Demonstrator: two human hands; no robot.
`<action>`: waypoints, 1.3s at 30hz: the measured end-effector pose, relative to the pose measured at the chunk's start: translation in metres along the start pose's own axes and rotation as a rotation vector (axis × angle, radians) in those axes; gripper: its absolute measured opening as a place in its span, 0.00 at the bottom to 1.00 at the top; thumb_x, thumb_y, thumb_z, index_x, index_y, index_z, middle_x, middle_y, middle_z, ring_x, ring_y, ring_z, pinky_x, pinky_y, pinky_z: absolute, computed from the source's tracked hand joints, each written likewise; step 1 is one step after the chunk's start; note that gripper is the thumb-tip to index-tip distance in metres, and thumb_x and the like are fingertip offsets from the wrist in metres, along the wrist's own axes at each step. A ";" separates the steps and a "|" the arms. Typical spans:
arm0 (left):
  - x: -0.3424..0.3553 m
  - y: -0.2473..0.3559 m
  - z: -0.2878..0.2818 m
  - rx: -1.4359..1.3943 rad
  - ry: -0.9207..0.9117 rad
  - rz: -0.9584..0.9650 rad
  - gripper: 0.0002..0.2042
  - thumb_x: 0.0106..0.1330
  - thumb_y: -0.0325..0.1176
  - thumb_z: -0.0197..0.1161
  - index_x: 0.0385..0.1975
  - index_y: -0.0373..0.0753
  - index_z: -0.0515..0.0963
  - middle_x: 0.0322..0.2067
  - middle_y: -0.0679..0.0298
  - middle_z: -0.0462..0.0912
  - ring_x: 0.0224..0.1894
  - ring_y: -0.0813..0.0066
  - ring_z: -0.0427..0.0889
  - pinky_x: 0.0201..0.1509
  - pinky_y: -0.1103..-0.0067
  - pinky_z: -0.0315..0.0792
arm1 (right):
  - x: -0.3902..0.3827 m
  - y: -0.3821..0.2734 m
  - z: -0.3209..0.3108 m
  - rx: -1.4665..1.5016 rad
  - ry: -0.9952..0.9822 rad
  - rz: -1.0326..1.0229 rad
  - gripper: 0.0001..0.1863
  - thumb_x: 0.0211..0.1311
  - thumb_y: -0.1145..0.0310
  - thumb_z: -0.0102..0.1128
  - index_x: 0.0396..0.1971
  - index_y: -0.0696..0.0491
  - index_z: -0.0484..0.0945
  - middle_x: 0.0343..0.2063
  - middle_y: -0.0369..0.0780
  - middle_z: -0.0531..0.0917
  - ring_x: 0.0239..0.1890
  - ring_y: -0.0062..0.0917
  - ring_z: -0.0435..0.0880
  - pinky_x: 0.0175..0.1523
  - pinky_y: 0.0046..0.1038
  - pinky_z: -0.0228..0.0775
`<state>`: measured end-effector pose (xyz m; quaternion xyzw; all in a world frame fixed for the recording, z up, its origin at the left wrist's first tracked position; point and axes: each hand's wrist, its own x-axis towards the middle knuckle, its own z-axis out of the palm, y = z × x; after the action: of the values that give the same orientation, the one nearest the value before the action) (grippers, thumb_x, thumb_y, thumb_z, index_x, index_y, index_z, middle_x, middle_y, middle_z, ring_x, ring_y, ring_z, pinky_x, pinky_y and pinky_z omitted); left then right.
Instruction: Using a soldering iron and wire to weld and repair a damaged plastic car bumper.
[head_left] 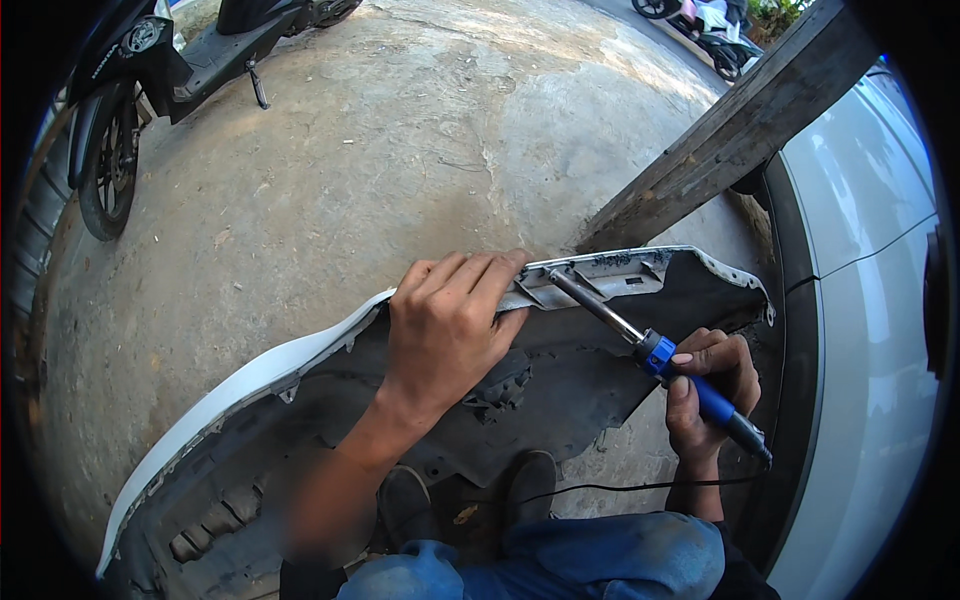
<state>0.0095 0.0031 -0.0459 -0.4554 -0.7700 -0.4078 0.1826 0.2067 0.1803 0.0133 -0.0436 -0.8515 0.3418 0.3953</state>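
Note:
A car bumper, white outside and dark inside, lies across the ground before me with its inner side toward me. My left hand is closed over its upper edge near the middle, fingers on the far side and thumb on the near side. In my right hand is a soldering iron with a blue handle and a long metal barrel. Its tip reaches the pale inner rim of the bumper, just right of my left hand; whether it touches I cannot tell. Dark rough marks show along that rim.
A black cord runs from the iron across my knees. A wooden post rises beyond the bumper. Close on my right stands a white car. A dark scooter is parked far left on the concrete floor. My shoes are beside the bumper.

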 end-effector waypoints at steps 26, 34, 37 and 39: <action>0.003 0.002 -0.003 -0.014 -0.020 -0.037 0.22 0.50 0.29 0.79 0.50 0.43 0.88 0.43 0.61 0.92 0.47 0.61 0.90 0.52 0.67 0.78 | 0.001 -0.019 -0.021 0.005 0.017 0.032 0.17 0.57 0.64 0.81 0.37 0.56 0.81 0.27 0.40 0.86 0.27 0.23 0.84 0.32 0.24 0.76; 0.001 0.003 -0.002 -0.026 -0.017 -0.046 0.22 0.51 0.29 0.79 0.49 0.42 0.88 0.42 0.61 0.92 0.46 0.61 0.90 0.52 0.67 0.78 | 0.007 -0.016 -0.023 -0.182 -0.159 -0.040 0.16 0.51 0.67 0.82 0.34 0.54 0.82 0.30 0.44 0.88 0.31 0.26 0.90 0.38 0.25 0.83; 0.002 0.003 -0.003 -0.029 -0.017 -0.046 0.22 0.51 0.29 0.79 0.49 0.42 0.88 0.42 0.61 0.92 0.46 0.61 0.90 0.52 0.67 0.78 | 0.008 -0.015 -0.023 -0.175 -0.163 -0.043 0.15 0.51 0.67 0.82 0.34 0.54 0.82 0.30 0.44 0.88 0.31 0.26 0.90 0.37 0.25 0.82; 0.002 0.002 -0.002 -0.029 -0.021 -0.047 0.22 0.50 0.29 0.79 0.49 0.42 0.88 0.42 0.61 0.92 0.46 0.61 0.90 0.52 0.67 0.78 | 0.008 -0.014 -0.022 -0.172 -0.165 -0.043 0.16 0.51 0.67 0.82 0.34 0.54 0.82 0.30 0.44 0.88 0.31 0.26 0.90 0.37 0.25 0.82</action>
<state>0.0104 0.0027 -0.0423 -0.4441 -0.7764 -0.4184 0.1579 0.2196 0.1846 0.0365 -0.0307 -0.9081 0.2612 0.3260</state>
